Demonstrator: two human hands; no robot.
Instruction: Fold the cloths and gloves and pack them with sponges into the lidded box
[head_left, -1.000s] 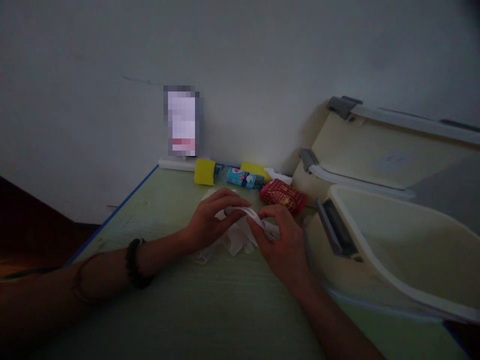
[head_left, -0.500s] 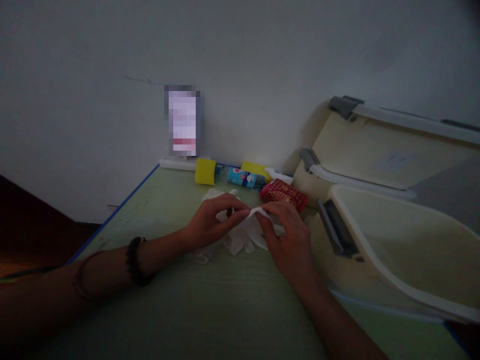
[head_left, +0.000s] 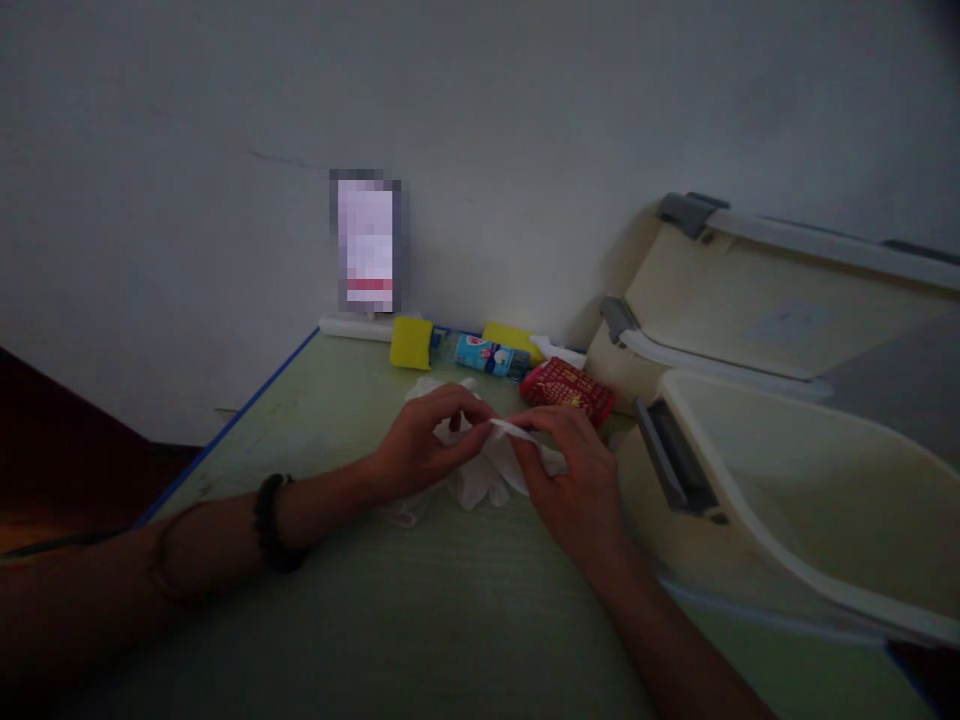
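A thin, crumpled white plastic bag (head_left: 480, 482) lies spread on the green table under both hands. Thumb and fingers of my left hand (head_left: 427, 440) pinch its upper edge from the left. From the other side, my right hand (head_left: 574, 475) pinches the same edge, a short stretch of it showing taut between the fingertips. Part of the bag is hidden behind my fingers. A dark beaded bracelet (head_left: 276, 522) circles my left wrist.
Along the table's back lie a yellow block (head_left: 411, 343), a plastic bottle with a blue label (head_left: 491, 357) and a red packet (head_left: 568, 390). A pixelated phone-like screen (head_left: 367, 240) stands at back left. On the right is a cream storage bin (head_left: 750, 560) with its lid (head_left: 765, 290) raised.
My fingertips have shifted slightly on the bag's edge, and the stretch between them looks flatter and straighter. My right hand has tilted a little; the other things stay put.
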